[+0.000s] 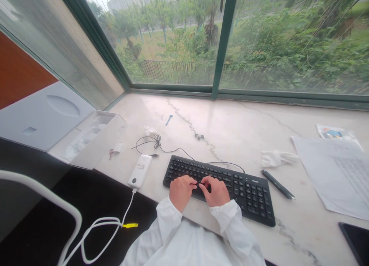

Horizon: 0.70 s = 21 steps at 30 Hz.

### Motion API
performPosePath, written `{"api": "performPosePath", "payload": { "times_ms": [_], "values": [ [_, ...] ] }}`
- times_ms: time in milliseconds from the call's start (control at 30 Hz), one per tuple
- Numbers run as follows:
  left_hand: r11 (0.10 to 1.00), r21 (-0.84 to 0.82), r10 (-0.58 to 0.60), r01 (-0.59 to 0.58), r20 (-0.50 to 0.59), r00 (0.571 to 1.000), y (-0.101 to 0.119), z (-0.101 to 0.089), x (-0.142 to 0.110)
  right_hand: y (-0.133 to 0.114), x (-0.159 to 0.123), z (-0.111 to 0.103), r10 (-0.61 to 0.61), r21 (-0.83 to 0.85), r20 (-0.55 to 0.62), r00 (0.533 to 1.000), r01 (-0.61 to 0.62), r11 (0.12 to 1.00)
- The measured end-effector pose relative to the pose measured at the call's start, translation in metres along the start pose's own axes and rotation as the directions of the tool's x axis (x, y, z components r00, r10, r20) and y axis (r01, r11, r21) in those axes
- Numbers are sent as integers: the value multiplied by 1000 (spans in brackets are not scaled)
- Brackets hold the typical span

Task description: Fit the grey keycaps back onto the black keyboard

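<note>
A black keyboard (253, 197) lies at an angle on the marble-patterned surface. Over its lower middle, my left hand (181, 189) is closed in a pinch, thumb and fingertips together. My right hand (215, 191) is pinched too, its fingertips almost meeting the left ones just above the keys. Whatever sits between the fingertips is too small and dark to name. Beyond the keyboard lie several small black pieces that look like keycaps (198, 136). Farther back rests a small blue tool (169, 120).
A white power bank (140, 170) with a white cable (129, 204) lies left, beside a coiled black cord (157, 141). An open white box (95, 143) stands far left. To the right are a black pen (278, 184), crumpled tissue (278, 158), papers (334, 173) and a dark-screened device (357, 239).
</note>
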<state>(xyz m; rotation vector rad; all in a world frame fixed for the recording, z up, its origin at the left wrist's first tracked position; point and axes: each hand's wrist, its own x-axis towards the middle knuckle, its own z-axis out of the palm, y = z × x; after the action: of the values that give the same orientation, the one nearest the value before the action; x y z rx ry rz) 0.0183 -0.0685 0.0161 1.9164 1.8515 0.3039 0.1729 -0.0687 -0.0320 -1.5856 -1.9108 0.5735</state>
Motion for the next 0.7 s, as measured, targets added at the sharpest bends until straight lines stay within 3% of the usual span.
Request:
{"api": "performPosePath", "payload": {
  "times_ms": [367, 533, 700],
  "values": [
    [980, -198, -6, 5, -3, 1000, -14, 4, 5, -10, 4, 2, 106, -56, 56, 993, -103, 993],
    [984, -153, -95, 87, -41, 995, -10, -1, 8, -12, 5, 1, 133, -68, 56, 990, -129, 989],
    [977, -167, -123, 130, 50, 991, -10, -3, 13, -15, 5, -1, 175, -77, 67, 982, -170, 982]
  ]
}}
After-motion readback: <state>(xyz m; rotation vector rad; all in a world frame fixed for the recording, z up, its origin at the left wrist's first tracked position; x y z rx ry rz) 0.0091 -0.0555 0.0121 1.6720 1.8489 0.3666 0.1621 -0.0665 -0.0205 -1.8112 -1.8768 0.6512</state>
